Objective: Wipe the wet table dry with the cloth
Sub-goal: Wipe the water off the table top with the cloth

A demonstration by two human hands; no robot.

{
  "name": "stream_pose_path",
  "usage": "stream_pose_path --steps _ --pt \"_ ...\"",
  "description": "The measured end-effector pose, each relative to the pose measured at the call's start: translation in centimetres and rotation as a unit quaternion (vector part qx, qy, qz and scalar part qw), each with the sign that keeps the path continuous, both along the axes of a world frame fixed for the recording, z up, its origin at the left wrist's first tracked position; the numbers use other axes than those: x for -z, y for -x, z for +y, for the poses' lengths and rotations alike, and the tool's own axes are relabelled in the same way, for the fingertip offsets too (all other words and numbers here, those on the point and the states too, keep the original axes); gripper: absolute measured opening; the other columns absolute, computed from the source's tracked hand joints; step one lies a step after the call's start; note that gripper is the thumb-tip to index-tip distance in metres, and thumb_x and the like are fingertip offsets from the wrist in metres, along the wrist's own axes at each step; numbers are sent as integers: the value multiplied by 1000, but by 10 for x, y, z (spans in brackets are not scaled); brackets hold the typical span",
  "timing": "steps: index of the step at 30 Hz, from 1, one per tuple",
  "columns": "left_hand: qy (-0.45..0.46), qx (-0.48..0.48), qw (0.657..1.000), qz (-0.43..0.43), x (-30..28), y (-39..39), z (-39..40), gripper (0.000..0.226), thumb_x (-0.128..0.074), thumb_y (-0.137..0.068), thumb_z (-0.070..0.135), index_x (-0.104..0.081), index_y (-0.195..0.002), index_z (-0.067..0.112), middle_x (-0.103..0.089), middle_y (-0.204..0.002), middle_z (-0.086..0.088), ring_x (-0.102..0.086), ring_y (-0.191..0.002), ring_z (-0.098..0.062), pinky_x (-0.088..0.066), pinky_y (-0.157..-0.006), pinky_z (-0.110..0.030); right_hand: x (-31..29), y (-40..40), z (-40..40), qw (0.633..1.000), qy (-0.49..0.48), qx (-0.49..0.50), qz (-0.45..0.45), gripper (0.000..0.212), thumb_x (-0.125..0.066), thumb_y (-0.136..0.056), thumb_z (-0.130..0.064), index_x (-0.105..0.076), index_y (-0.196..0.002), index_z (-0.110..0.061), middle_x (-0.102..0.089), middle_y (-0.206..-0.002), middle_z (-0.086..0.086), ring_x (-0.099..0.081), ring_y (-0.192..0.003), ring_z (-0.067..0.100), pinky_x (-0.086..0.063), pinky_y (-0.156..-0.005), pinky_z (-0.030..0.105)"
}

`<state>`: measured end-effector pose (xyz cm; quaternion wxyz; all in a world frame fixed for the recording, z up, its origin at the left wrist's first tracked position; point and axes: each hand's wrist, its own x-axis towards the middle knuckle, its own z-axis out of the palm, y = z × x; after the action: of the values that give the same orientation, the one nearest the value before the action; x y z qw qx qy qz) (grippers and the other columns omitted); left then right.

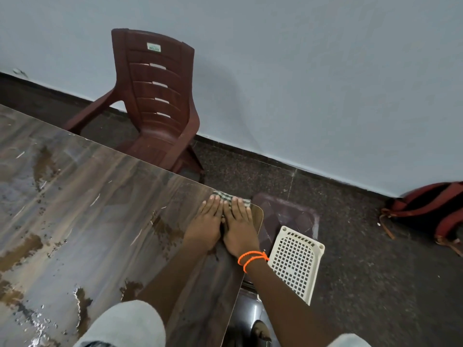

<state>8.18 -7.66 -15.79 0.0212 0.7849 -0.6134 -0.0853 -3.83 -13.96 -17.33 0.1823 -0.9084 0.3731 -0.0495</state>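
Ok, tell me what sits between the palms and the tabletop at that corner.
The head view shows the checked cloth pressed flat under the left hand and right hand, at the table corner.

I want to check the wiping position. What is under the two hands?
A checked cloth lies under the left hand and right hand, at the table corner. Only its far edge shows; the rest is covered.
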Motion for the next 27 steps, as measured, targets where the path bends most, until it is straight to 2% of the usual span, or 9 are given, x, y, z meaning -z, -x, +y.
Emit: stream_pose_path --steps 3,5,9,15,19,22,27 --pt "-3 -17 999 32 1 19 26 59 -35 -81 19 -51 -133 -5 -51 -138 -25 -41 -135 -36 -14 -113 -43 -1 14 28 1000 9 -12 -21 59 -40 -97 -24 -21 -151 -19 -12 -160 5 3 -147 19 -5 -118 40" --pt "9 -17 999 38 1 40 39 60 -36 -81 19 -50 -134 -5 -49 -139 -26 -39 -136 -39 -18 -112 -45 -3 34 45 999 8 -3 -36 63 -46 -94 -22 -20 -152 -18 -12 -160 4 2 -147 18 -9 -118 41" --pt "7 52 997 52 -3 72 41 58 -37 -88 19 -42 -140 -6 -43 -145 -24 -32 -140 -38 -23 -112 -49 -6 75 47 998 15 43 -40 57 -42 -96 -25 -25 -151 -19 -17 -159 4 -3 -147 18 -13 -118 43" --pt "-3 18 999 33 -6 39 3 59 -27 -90 24 -43 -141 0 -44 -147 -17 -32 -142 -30 -29 -115 -46 5 32 13 997 19 71 -1 56 -34 -96 -26 -25 -150 -16 -16 -159 11 -1 -147 21 -9 -118 45" --pt "14 -2 998 59 -12 3 7 67 -15 -89 30 -38 -144 0 -33 -153 -16 -23 -145 -29 -12 -120 -41 1 -4 19 998 3 62 0 55 -30 -96 -29 -28 -149 -15 -19 -158 12 -3 -147 22 -8 -118 44" --pt "53 -27 995 84 -5 -9 38 60 -28 -88 26 -48 -136 -4 -45 -145 -22 -33 -140 -33 -16 -120 -42 1 -9 45 999 15 34 -4 54 -33 -97 -31 -28 -149 -15 -18 -158 12 -3 -147 22 -12 -118 45" --pt "96 -34 985 141 -2 34 104 57 -40 -84 19 -48 -135 -5 -42 -146 -22 -29 -141 -32 -10 -119 -38 -4 38 101 1000 1 -10 -7 57 -36 -98 -29 -23 -151 -15 -12 -160 9 2 -147 22 -13 -118 45"
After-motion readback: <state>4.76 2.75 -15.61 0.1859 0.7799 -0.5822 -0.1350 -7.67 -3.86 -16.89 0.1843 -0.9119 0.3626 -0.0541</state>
